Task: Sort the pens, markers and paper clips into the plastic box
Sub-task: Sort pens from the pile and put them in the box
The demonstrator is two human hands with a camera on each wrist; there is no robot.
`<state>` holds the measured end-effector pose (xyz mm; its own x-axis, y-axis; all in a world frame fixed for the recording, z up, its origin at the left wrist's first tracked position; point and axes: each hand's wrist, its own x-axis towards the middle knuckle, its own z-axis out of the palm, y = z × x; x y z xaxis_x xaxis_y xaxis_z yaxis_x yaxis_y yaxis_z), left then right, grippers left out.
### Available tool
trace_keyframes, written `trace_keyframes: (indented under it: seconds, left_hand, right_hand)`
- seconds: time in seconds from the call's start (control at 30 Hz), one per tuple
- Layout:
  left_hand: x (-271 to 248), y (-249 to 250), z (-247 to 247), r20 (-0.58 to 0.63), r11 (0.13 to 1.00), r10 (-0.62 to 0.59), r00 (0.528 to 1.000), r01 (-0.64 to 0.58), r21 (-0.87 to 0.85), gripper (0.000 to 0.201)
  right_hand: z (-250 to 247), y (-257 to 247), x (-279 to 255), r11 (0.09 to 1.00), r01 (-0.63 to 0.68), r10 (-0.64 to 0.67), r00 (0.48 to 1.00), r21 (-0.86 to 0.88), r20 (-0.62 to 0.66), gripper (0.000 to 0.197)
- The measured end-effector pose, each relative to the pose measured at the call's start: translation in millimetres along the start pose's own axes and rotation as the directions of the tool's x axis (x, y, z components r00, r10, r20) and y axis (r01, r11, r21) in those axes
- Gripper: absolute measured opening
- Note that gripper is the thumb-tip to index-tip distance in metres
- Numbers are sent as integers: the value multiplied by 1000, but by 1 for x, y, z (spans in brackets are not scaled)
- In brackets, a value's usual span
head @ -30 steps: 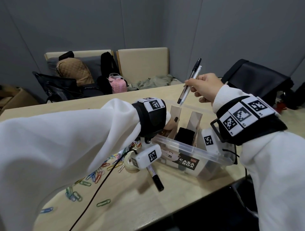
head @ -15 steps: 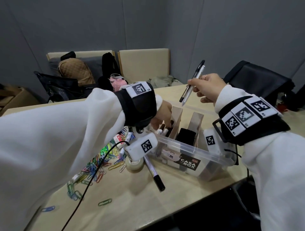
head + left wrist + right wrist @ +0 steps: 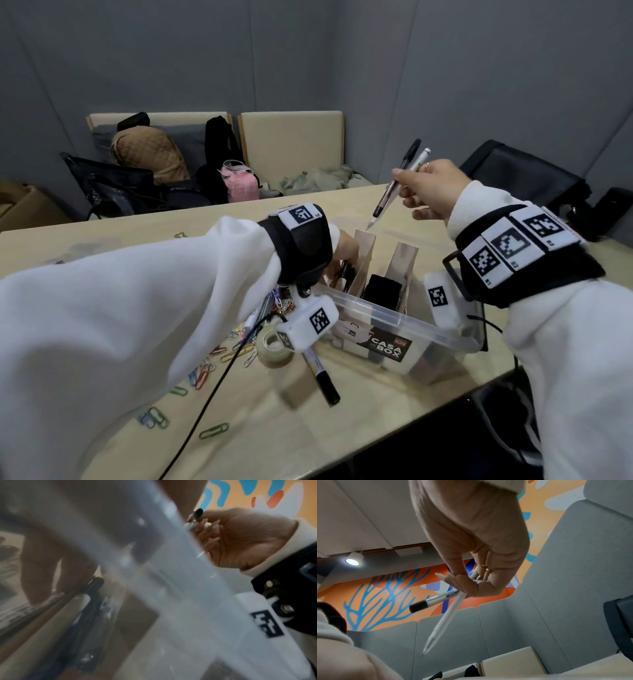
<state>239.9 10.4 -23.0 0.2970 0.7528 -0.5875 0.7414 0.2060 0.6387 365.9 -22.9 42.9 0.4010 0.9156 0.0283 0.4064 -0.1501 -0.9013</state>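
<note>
The clear plastic box [image 3: 442, 342] with cardboard dividers stands at the table's near right edge. My left hand [image 3: 344, 248] reaches into its left compartment. Through the blurred box wall its fingers [image 3: 42, 568] look extended, their tips touching the pens [image 3: 89, 608] lying inside. My right hand [image 3: 431, 185] hovers above the box's far side and pinches a black-capped pen [image 3: 399, 178] and a white pen [image 3: 419, 159], tips slanting down. The right wrist view shows the white pen [image 3: 447, 618] and the black-capped pen [image 3: 433, 600] crossed under my right hand [image 3: 462, 586]. Coloured paper clips [image 3: 205, 370] lie scattered left of the box.
A black-capped marker [image 3: 323, 377] and a roll of clear tape [image 3: 274, 346] lie on the table just in front of the box's left end. A black cable [image 3: 219, 377] trails across the clips. Bags [image 3: 147, 154] sit on the bench beyond the table; a dark chair [image 3: 520, 174] stands right.
My left hand rose a little half a second ago and has sunk back into the left compartment. My right hand still holds both pens above the box, shifted slightly right.
</note>
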Motion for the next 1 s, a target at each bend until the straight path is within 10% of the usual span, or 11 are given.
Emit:
trace_keyframes:
  seconds: [0.53, 0.8, 1.0]
  left_hand:
    - [-15, 17, -50, -192, 827, 334, 923, -384, -410, 31]
    - [-18, 13, -70, -384, 747, 533, 754, -633, -205, 20]
    - [-13, 7, -72, -362, 741, 587, 725, -661, -122, 10]
  right_hand:
    - [6, 0, -4, 979, -36, 74, 980, -201, 185, 19]
    - [23, -6, -12, 971, -17, 111, 915, -237, 389, 15]
    - [25, -5, -13, 970, -21, 128, 892, -243, 433, 12]
